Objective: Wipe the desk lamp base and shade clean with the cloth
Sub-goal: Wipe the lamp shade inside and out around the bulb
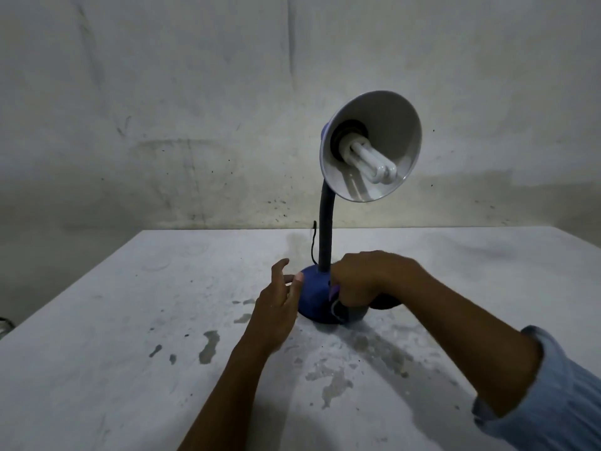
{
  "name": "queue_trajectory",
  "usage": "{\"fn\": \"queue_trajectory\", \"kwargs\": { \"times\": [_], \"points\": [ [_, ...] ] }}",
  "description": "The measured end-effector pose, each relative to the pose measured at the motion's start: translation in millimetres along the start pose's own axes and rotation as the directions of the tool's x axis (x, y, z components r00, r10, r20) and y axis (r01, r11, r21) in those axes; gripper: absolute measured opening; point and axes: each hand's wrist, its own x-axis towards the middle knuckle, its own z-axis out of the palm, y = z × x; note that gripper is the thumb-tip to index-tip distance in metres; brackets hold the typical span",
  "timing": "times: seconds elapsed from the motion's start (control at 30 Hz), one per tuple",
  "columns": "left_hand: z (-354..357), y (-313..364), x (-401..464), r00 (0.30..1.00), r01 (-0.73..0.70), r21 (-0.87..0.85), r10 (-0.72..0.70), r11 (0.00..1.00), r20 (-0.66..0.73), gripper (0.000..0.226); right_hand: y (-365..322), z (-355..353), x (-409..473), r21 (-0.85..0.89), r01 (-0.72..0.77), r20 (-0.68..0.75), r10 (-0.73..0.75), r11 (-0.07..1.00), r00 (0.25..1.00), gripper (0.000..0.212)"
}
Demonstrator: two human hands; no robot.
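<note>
Down at the lamp base (315,296), the right hand (364,281) bunches the cloth (340,309) in curled fingers (right side); left hand (276,307), fingers straight, touches its left side.

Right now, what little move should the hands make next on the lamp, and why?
Probably rub the cloth round the blue base. The right hand already holds it against the base's right side, and the left hand steadies the other side with open fingers. The shade above looks untouched, so it likely comes later.
</note>
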Motion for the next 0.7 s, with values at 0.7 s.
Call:
{"fn": "queue_trajectory", "kwargs": {
  "times": [0.7],
  "points": [
    [2,-2,2,1.0,0.006,-0.002,-0.006,1.0,-0.012,0.048,23,20,23,0.183,-0.157,-0.259,0.202,0.97,0.944,0.037]
  ]
}}
